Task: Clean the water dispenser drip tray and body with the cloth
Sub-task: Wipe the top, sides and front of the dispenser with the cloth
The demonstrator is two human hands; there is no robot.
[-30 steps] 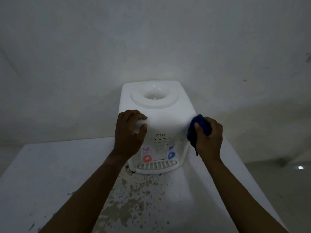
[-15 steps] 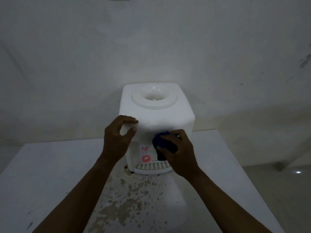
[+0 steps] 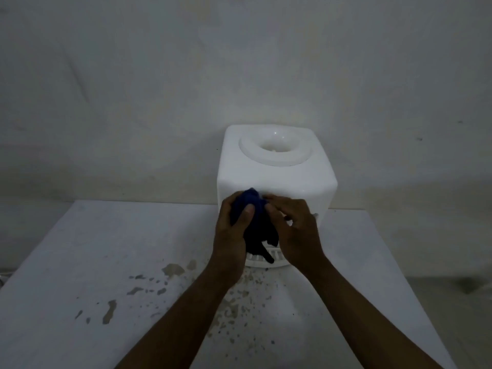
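A white tabletop water dispenser (image 3: 277,179) stands at the back of the table against the wall, its bottle socket bare. Both my hands are in front of its face, hiding the taps. My left hand (image 3: 230,233) grips a dark blue cloth (image 3: 255,225), thumb pressed over the fabric. On the cloth's right side, the bent fingers of my right hand (image 3: 296,230) pinch it. A tail of the cloth hangs down over the slotted drip tray (image 3: 259,262), of which only the front edge shows.
The white table (image 3: 106,249) has brown chipped stains (image 3: 173,270) in front of the dispenser. A plain wall (image 3: 186,75) rises close behind. The table's right edge drops to the floor (image 3: 458,302).
The cloth moved from the dispenser's right side to its front. My left hand left the dispenser's top corner and took hold of the cloth together with my right hand. The view shifted left.
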